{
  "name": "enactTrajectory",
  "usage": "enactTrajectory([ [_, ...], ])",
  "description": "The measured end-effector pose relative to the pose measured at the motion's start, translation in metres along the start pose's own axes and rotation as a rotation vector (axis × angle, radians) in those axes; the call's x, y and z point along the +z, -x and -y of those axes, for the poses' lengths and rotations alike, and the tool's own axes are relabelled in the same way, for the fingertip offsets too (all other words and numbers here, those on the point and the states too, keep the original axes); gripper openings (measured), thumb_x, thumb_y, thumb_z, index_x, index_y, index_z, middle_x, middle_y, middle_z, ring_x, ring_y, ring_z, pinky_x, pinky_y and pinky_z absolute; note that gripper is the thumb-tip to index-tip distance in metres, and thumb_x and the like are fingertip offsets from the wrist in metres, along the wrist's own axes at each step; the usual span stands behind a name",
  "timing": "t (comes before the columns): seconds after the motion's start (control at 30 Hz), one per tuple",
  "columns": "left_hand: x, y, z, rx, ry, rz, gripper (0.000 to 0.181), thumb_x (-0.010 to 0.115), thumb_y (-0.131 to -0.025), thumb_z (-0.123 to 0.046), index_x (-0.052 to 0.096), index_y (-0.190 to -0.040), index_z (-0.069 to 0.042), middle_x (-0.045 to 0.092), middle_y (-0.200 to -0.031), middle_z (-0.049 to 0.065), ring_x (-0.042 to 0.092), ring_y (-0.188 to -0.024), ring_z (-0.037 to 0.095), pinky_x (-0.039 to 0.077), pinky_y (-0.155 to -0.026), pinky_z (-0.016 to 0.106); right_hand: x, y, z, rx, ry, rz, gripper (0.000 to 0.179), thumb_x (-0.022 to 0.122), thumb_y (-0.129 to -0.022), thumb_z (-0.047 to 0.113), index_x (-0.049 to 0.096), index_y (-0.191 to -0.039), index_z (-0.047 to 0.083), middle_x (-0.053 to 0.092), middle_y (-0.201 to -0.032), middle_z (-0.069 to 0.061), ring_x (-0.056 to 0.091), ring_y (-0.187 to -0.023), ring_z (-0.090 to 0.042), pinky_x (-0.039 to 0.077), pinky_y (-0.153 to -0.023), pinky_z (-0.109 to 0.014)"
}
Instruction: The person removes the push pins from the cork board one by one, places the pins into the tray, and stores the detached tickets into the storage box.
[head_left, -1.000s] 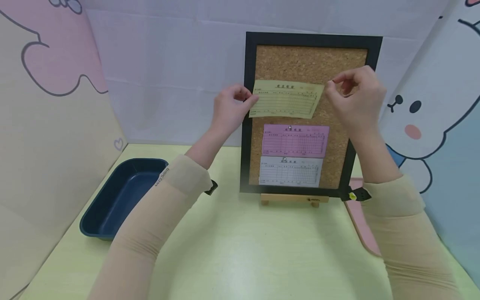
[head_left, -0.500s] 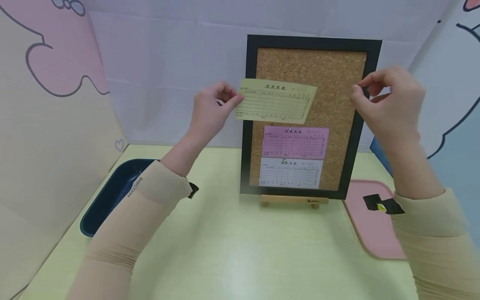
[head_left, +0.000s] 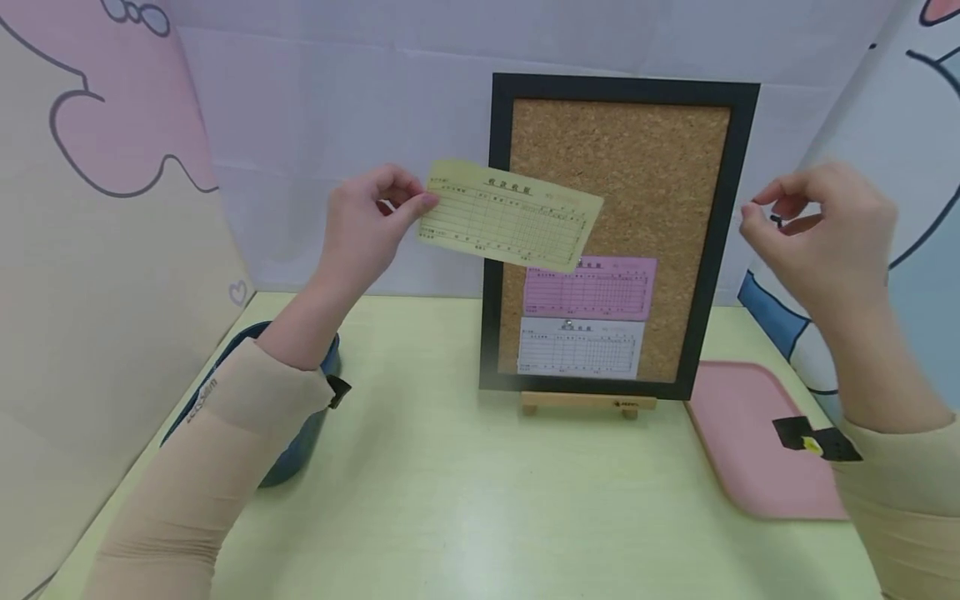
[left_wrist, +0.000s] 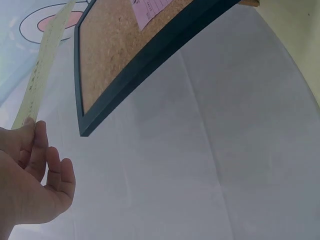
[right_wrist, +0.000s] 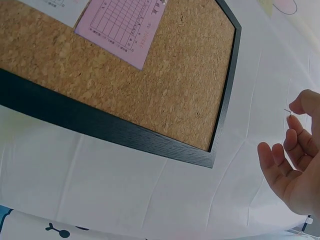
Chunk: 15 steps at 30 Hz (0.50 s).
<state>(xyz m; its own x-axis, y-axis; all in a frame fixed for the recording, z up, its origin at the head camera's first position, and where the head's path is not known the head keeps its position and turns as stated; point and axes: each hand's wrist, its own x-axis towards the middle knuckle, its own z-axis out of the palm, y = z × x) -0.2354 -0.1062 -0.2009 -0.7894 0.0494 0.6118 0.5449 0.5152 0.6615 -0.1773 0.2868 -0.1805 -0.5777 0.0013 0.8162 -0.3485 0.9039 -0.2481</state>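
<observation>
My left hand (head_left: pixel 367 221) pinches the left edge of a yellow receipt slip (head_left: pixel 517 218), which hangs tilted in front of the framed cork board (head_left: pixel 622 167). The slip's lower right corner overlaps the top of a pink receipt slip (head_left: pixel 592 293) on the board. Below that is a white receipt slip (head_left: pixel 579 348) with a pin at its top. To the right of the frame, my right hand (head_left: pixel 832 237) pinches a small pushpin (right_wrist: pixel 288 110) between thumb and forefinger; its thin metal point shows in the right wrist view. The other right fingers are loosely curled.
The board stands on a small wooden easel (head_left: pixel 588 402) on the pale table (head_left: pixel 465 492). A dark blue basin (head_left: pixel 300 450) is at the left, partly hidden by the left sleeve. At the right lies a pink tray (head_left: pixel 750 433), partly behind the right sleeve.
The left hand has drawn the yellow slip left, away from the board, and its right end has dipped. My right hand has moved right, off the board, with the pushpin.
</observation>
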Motion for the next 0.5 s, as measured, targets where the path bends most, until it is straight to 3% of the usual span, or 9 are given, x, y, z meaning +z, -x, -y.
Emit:
enactTrajectory([
  [0.2,-0.016,0.004,0.006,0.016,-0.017,-0.026,0.023,0.070,-0.085,-0.029,0.067,-0.087,-0.006,0.063,-0.074,0.000,0.053,-0.070,0.010,0.039,-0.066,0.020,-0.006,0.006,-0.010,0.054,0.012,0.025,0.028,0.064,-0.085,0.019,0.066,-0.094,-0.007,0.041,-0.082,0.020,0.033,-0.076,0.015,0.029,-0.069,0.000],
  [0.5,-0.042,0.007,0.015,-0.013,-0.101,-0.026,0.024,0.070,-0.084,-0.029,0.067,-0.088,-0.006,0.061,-0.072,-0.002,0.050,-0.070,0.010,0.037,-0.065,0.019,-0.014,0.017,-0.027,0.143,0.057,0.074,0.027,0.066,-0.085,0.016,0.065,-0.096,-0.008,0.051,-0.085,-0.002,0.031,-0.081,0.014,0.025,-0.068,0.004],
])
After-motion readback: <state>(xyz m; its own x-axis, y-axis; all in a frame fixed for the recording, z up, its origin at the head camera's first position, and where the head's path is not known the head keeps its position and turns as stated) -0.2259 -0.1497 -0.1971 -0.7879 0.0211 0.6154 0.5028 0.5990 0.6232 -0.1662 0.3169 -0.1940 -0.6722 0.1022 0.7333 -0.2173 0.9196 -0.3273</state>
